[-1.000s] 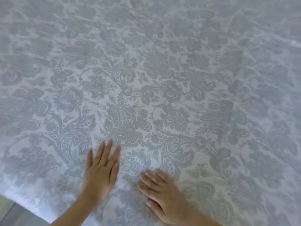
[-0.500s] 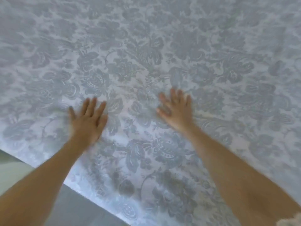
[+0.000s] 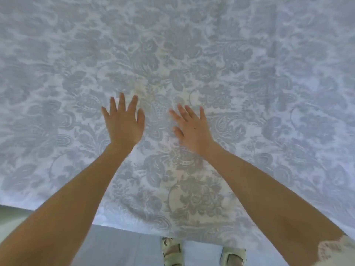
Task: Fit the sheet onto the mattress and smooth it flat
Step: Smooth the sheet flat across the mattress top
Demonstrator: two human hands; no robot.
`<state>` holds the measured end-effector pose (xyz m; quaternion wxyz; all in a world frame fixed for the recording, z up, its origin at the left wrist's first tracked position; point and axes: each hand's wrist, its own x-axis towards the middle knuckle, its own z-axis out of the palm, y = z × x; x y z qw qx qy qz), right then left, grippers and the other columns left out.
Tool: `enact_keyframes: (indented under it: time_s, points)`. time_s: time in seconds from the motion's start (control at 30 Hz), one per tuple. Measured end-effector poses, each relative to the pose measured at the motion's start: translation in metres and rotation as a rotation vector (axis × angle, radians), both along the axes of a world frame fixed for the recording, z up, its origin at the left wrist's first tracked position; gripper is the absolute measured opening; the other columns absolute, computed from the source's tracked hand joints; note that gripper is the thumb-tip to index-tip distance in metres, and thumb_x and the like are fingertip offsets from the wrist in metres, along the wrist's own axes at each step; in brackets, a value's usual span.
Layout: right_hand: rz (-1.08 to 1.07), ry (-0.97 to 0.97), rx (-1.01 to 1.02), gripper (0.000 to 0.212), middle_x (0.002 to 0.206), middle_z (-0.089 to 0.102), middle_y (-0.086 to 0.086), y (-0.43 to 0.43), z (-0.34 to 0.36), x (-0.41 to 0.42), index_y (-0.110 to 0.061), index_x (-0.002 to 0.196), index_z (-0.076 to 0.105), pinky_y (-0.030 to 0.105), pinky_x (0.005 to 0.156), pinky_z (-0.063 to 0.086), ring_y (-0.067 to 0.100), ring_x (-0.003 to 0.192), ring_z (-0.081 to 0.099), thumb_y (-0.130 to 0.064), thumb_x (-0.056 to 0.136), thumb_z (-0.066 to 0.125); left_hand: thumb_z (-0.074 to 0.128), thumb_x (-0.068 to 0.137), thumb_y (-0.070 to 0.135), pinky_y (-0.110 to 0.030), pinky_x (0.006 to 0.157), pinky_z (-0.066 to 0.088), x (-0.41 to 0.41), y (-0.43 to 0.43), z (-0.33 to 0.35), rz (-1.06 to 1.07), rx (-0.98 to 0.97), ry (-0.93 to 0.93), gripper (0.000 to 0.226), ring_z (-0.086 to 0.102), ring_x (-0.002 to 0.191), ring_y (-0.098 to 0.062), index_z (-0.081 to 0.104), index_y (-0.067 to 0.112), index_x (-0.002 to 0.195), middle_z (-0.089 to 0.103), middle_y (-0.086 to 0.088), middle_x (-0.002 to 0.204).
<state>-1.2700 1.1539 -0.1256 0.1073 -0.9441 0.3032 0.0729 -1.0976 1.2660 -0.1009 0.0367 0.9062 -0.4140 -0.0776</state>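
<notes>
We held left hand (image 3: 123, 123) and right hand (image 3: 192, 129) flat on the sheet (image 3: 192, 54), which spanned 6 to 12 o'clock, fingers (image 3: 121, 101) straight, gripping nothing. Uneven pressure could bunch fabric toward 3 o'clock.

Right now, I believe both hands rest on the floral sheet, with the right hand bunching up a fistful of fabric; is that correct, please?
Not quite: the head view shows the right hand lying flat on the floral sheet with fingers straight and spread, bunching no fabric. The left hand rests on the sheet too, as you said.
</notes>
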Motion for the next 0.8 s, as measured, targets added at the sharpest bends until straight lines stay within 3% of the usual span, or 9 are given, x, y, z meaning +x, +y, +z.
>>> enact_keyframes:
  time_s: [0.07,0.13,0.27,0.37,0.47,0.57,0.63,0.7,0.8]
  points:
    - [-0.043,0.139,-0.038,0.062,0.159,0.013,0.004,-0.005,-0.018,-0.057,-0.030,0.151,0.013,0.058,0.114,-0.001,0.024,0.147,0.009,-0.049,0.093,0.002,0.021,0.099,0.044,-0.061,0.113,0.008,-0.052,-0.025,-0.025,-0.065,0.070,0.034,0.055,0.007,0.145,-0.037,0.014,0.026,0.151,0.011,-0.012,0.159]
    - [-0.275,0.183,-0.072,0.061,0.160,0.004,0.000,0.007,-0.031,-0.154,-0.032,0.151,0.006,0.055,0.116,-0.004,0.019,0.147,0.000,-0.052,0.094,0.000,0.019,0.097,0.048,-0.064,0.112,0.007,-0.122,-0.008,-0.052,-0.167,0.096,0.064,0.061,0.003,0.145,-0.040,0.011,0.023,0.151,0.007,-0.016,0.158]
    - [-0.966,0.348,0.027,0.074,0.160,-0.003,-0.001,0.053,-0.016,-0.331,-0.032,0.151,0.004,0.055,0.115,-0.001,0.017,0.147,-0.004,-0.063,0.085,-0.007,0.018,0.096,0.049,-0.063,0.113,0.007,-0.208,0.051,-0.057,-0.349,0.141,0.137,0.062,0.006,0.143,-0.044,0.018,0.018,0.150,0.012,-0.020,0.156]
    - [-1.142,0.341,0.068,0.075,0.160,0.009,0.006,0.042,0.005,-0.338,-0.029,0.151,0.018,0.058,0.113,0.004,0.024,0.147,0.005,-0.056,0.082,0.006,0.009,0.097,0.050,-0.062,0.110,0.017,-0.204,0.051,-0.036,-0.406,0.181,0.204,0.063,0.024,0.139,-0.045,0.039,0.018,0.143,0.030,-0.020,0.150]
    - [-1.010,0.155,-0.020,0.068,0.159,0.011,0.011,-0.020,0.020,-0.278,-0.024,0.151,0.017,0.055,0.116,0.001,0.031,0.146,0.008,-0.049,0.089,0.006,0.024,0.097,0.043,-0.058,0.105,0.034,-0.177,-0.015,-0.019,-0.323,-0.001,0.148,0.055,0.045,0.127,-0.043,0.059,0.013,0.127,0.049,-0.021,0.138]
    - [-0.634,0.000,-0.116,0.060,0.156,0.022,0.014,-0.088,0.013,-0.187,-0.023,0.150,0.022,0.055,0.115,0.006,0.033,0.144,0.018,-0.044,0.095,0.008,0.034,0.096,0.036,-0.054,0.110,0.027,-0.140,-0.105,-0.012,-0.158,-0.138,0.061,0.048,0.038,0.133,-0.041,0.051,0.012,0.134,0.043,-0.021,0.143]
    - [-0.348,-0.046,-0.147,0.057,0.152,0.030,0.014,-0.126,0.005,-0.133,-0.024,0.147,0.031,0.057,0.114,0.009,0.033,0.142,0.026,-0.041,0.096,0.014,0.032,0.099,0.034,-0.056,0.111,0.021,-0.115,-0.159,-0.019,-0.122,-0.086,-0.034,0.049,0.028,0.138,-0.041,0.039,0.014,0.143,0.033,-0.019,0.150]
    - [-0.072,0.007,-0.124,0.052,0.157,0.021,0.010,-0.160,-0.006,-0.104,-0.028,0.149,0.024,0.058,0.114,0.002,0.029,0.145,0.016,-0.040,0.099,0.018,0.026,0.101,0.036,-0.059,0.112,0.015,-0.097,-0.200,-0.036,-0.024,0.081,-0.029,0.051,0.015,0.142,-0.041,0.022,0.020,0.149,0.019,-0.015,0.156]
    - [-0.017,0.073,-0.173,0.054,0.160,0.005,0.000,-0.238,-0.027,-0.133,-0.034,0.151,0.009,0.057,0.114,-0.006,0.019,0.147,0.001,-0.048,0.099,0.010,0.014,0.100,0.044,-0.064,0.111,0.004,-0.122,-0.249,-0.064,0.144,0.227,0.068,0.055,-0.002,0.143,-0.044,0.001,0.028,0.151,-0.001,-0.009,0.160]
